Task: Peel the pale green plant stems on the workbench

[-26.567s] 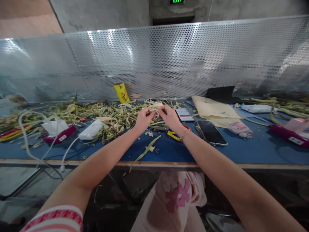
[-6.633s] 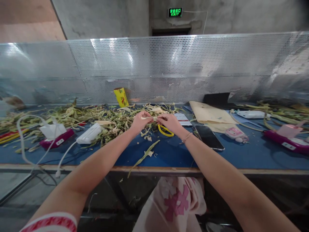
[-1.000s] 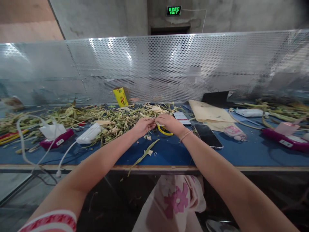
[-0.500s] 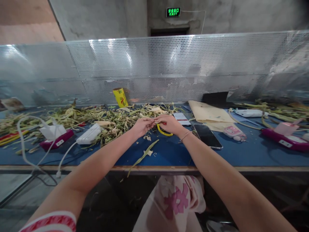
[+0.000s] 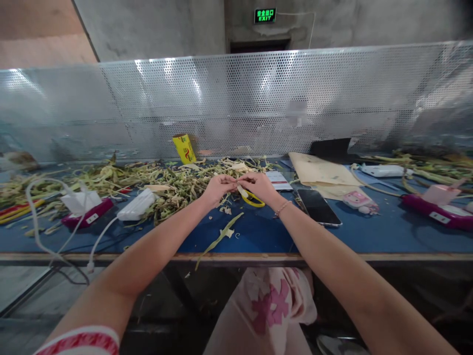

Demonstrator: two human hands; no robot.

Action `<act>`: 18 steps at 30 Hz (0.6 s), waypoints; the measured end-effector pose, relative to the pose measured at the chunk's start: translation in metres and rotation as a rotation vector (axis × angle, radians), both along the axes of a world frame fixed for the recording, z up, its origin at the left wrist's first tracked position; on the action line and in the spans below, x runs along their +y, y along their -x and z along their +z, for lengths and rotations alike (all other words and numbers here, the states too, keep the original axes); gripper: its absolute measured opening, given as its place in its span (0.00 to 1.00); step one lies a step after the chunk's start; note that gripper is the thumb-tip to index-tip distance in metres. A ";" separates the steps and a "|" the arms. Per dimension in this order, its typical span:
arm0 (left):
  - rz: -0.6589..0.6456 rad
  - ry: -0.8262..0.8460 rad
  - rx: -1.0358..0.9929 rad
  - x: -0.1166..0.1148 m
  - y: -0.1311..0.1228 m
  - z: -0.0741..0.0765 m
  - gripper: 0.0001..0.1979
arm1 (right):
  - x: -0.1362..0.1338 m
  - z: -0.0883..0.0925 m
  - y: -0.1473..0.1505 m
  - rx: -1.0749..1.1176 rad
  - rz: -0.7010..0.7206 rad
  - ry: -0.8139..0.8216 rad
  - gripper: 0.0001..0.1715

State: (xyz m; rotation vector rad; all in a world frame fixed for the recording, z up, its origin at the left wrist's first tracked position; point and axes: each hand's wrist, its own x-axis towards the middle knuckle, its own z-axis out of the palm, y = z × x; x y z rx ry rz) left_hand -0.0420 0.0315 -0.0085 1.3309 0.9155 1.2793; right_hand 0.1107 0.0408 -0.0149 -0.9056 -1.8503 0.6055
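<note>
Counter [image 5: 369,236]: blue top, pale wood front edge, runs the full width of the view. Perforated metal screen [image 5: 236,98] stands along its back edge, silver, upright, also full width. Bright patches of glare on the upper part of the screen, strongest left of centre. Behind it: bare grey concrete wall [image 5: 155,24]. Green lit exit sign [image 5: 265,15] is mounted high on that wall, with a dark doorway [image 5: 254,46] directly under it. Top left, a brownish-pink wall section [image 5: 37,29]. Grey floor [image 5: 33,296] shows below the counter at lower left. Lighting is even and fairly dim.
</note>
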 end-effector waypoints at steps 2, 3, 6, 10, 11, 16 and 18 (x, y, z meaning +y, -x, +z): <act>0.004 -0.040 0.033 0.001 0.001 0.000 0.17 | 0.002 -0.002 0.000 0.008 0.025 0.015 0.09; 0.008 -0.054 0.047 0.001 0.002 0.000 0.17 | 0.003 -0.004 -0.001 0.014 0.042 0.027 0.10; 0.010 -0.091 0.111 0.002 0.003 -0.001 0.15 | 0.006 -0.006 -0.001 0.023 0.090 0.059 0.09; 0.009 -0.136 0.187 0.003 0.005 -0.002 0.12 | 0.006 -0.006 -0.001 0.011 0.082 0.045 0.08; 0.015 -0.137 0.192 0.003 0.005 -0.001 0.12 | 0.005 -0.005 -0.001 0.000 0.070 0.024 0.08; 0.008 -0.095 0.163 0.001 0.005 0.002 0.13 | 0.001 -0.002 -0.001 -0.154 -0.016 -0.135 0.09; -0.020 -0.077 0.143 0.000 0.005 0.002 0.14 | -0.001 -0.001 -0.001 -0.194 -0.044 -0.168 0.10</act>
